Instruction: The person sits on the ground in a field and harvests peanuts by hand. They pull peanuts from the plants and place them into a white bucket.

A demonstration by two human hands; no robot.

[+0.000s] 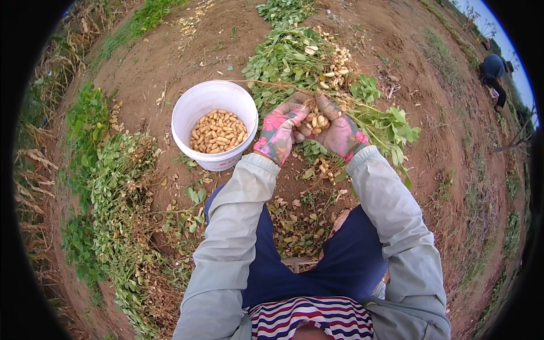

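Observation:
My left hand, in a pink floral glove with a worn grey palm, closes around peanut pods and the roots of a peanut plant. My right hand, gloved alike, grips the same plant from the other side, its thumb near the root. Between both hands hangs a cluster of peanut pods. The plant's leafy stems spread out to the right of my right hand. Left of my left hand stands a white plastic bucket, partly filled with loose picked peanuts.
Uprooted peanut plants with pods lie beyond my hands. A long heap of plants runs along the left, near dry corn stalks. Fallen leaves cover the soil between my legs. A bent-over person is far off at right.

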